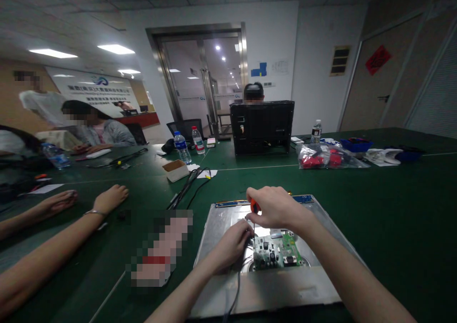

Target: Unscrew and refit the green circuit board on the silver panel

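Note:
A flat metal display panel (228,275) lies in front of me, with a green circuit board (276,250) on its back and a blue strip board along its far edge. My right hand (274,207) is wrapped round the orange handle of a screwdriver (254,206). The thin shaft points down at the board's left corner. Beside that corner, my left hand (233,242) is closed with its fingertips together near the shaft; what they pinch is hidden. A dark cable (236,292) runs from under my left hand toward the panel's near edge.
Another person's hands (110,199) rest on the green table (396,218) to the left. Cables (185,189), a small open box (175,170) and bottles (182,147) stand beyond. A black monitor housing (262,128) is at the back; a plastic bag with red parts (323,157) lies right.

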`<act>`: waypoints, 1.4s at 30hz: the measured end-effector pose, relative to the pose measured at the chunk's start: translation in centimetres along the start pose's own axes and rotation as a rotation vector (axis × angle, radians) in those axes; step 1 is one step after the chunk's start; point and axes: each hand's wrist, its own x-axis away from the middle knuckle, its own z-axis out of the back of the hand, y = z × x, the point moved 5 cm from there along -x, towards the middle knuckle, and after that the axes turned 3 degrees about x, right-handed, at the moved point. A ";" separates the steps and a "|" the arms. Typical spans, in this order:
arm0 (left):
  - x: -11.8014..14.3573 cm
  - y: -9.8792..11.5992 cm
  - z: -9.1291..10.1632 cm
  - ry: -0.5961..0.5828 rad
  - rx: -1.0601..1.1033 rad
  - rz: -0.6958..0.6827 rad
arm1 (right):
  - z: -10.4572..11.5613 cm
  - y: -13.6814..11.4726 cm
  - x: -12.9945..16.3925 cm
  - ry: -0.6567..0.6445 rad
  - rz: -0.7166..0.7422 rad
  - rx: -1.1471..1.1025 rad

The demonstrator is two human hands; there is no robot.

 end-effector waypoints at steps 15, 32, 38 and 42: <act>0.1 0.4 0.2 -0.009 -0.026 0.013 | 0.0 0.2 -0.1 -0.021 -0.034 0.062; 0.1 0.3 0.2 -0.028 -0.041 0.022 | -0.3 0.7 -0.3 -0.028 -0.080 0.060; 0.2 0.6 0.2 -0.034 -0.037 0.020 | -0.3 0.6 -0.5 -0.058 -0.104 0.068; 0.2 0.4 0.2 -0.027 -0.040 0.029 | -0.1 0.4 -0.2 -0.040 -0.078 0.038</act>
